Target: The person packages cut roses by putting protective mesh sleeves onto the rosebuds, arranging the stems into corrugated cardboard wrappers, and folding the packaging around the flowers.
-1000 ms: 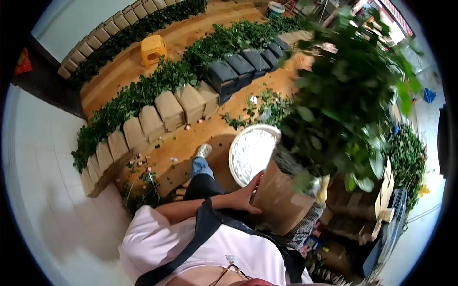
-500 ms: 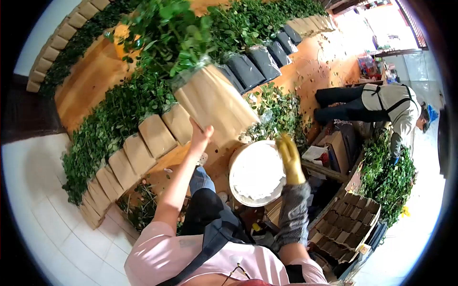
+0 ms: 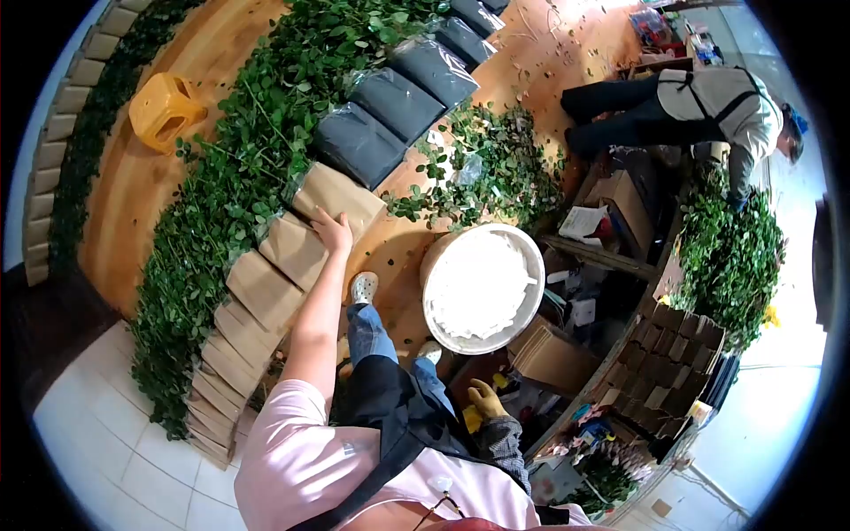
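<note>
My bare left hand rests with fingers spread on a brown paper-wrapped bundle at the end of a row of brown bundles. Leafy green stems stick out on the far side of the row. Dark-wrapped bundles lie directly beyond it. My right hand, in a yellow glove, hangs low near my body with its fingers apart, holding nothing. Just above it is a round tub filled with white pieces.
A co-worker bends over greenery at the right. Folded brown cardboard sits on the bench. Loose cuttings litter the floor beyond the tub. A yellow stool stands at the upper left, near another row of bundles.
The brown bundle beside my left hand has come down into the row, next to the dark ones. My gloved right hand has dropped from beside the tub towards my body.
</note>
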Demonstrator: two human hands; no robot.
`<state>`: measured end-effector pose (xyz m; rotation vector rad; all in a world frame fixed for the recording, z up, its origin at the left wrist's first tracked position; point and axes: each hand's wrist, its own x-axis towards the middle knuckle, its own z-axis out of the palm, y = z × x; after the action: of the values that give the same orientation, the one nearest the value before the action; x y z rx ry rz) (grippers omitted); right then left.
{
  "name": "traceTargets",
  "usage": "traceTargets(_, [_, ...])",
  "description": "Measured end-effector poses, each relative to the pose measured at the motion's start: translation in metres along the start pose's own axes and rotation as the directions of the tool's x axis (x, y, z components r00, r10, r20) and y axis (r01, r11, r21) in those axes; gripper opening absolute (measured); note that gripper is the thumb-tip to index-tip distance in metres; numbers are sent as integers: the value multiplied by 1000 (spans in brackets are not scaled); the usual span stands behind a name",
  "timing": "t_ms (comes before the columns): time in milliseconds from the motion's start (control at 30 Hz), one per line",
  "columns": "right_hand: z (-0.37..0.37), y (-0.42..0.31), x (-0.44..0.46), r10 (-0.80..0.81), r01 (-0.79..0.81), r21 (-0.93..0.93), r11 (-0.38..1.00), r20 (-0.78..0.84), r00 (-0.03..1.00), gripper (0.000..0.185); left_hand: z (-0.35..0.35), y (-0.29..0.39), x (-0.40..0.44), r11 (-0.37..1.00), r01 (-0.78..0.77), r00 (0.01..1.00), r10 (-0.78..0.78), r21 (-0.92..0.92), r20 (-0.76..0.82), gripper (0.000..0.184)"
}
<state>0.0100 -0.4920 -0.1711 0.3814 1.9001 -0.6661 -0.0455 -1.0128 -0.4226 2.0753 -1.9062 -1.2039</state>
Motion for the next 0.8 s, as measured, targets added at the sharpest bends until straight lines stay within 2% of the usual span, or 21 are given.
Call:
traceTargets(33, [0, 16, 4, -11, 12, 105, 994, -9, 1000, 53, -4, -4, -4, 983, -127, 992, 128, 134, -4, 79])
traceTargets(67, [-1, 30, 11, -71, 71, 110, 991, -4, 997, 53, -8, -8, -7, 932, -247, 967, 255, 265, 7, 73])
traceTargets(100, [0, 23, 7, -77, 77, 123, 989, -2, 997, 53, -15, -16, -5, 927, -259, 963, 268, 270, 5, 73])
traceTargets(167, [1, 8, -7, 33, -26, 190, 981, -35, 999, 53, -32, -37, -6, 762, -559, 827, 539, 328, 158, 62])
traceTargets(200, [2, 12, -3, -8, 15, 184, 983, -35, 999, 53, -53, -24, -21, 788, -554, 832, 508, 269, 224, 59])
traceTargets(233, [4, 16, -1, -15, 22, 201, 979, -37, 999, 53, -63, -23, -34, 777, -568, 822, 522, 272, 225, 59])
traceTargets(300, [6, 21, 0, -27, 27, 169, 985, 0, 1000, 55, -77, -27, -63, 828, -491, 867, 434, 271, 244, 57])
traceTargets(367, [5, 28, -6, -52, 50, 209, 977, 2, 999, 54, -88, -35, -92, 844, -504, 849, 446, 184, 284, 58])
traceTargets(433, [5, 46, -4, -93, 91, 199, 976, 0, 996, 54, -91, -38, -134, 839, -488, 853, 398, 243, 337, 62])
traceTargets(500, [-3, 51, -19, -83, 83, 305, 949, -13, 996, 54, -85, -41, -175, 816, -529, 808, 402, 231, 431, 65])
traceTargets(567, [-13, 64, -34, -108, 129, 306, 943, -86, 990, 56, -80, -26, -232, 745, -622, 739, 458, 241, 493, 66])
traceTargets(600, [-13, 114, -1, -144, 163, 142, 976, -131, 981, 55, -73, -21, -256, 713, -672, 683, 495, 198, 537, 66])
traceTargets(633, [-18, 118, -15, -195, 228, 148, 962, -207, 959, 56, -64, -17, -281, 674, -722, 616, 525, 154, 587, 65])
traceTargets(667, [-19, 147, -2, -288, 325, 70, 943, -319, 903, 58, -64, -3, -313, 642, -764, 526, 562, 63, 638, 66])
traceTargets(700, [-26, 153, -13, -358, 420, 106, 901, -364, 860, 59, -58, 4, -338, 586, -809, 459, 572, 53, 680, 66])
traceTargets(733, [-46, 130, -58, -349, 389, 10, 921, -418, 838, 57, -48, 7, -366, 535, -845, 385, 604, 3, 698, 65])
traceTargets(767, [-62, 118, -97, -337, 389, 29, 921, -443, 831, 55, -40, 9, -393, 484, -874, 312, 633, -48, 708, 65])
traceTargets(800, [-64, 143, -96, -390, 475, 50, 879, -499, 774, 53, -29, 7, -420, 437, -899, 291, 640, -26, 711, 64])
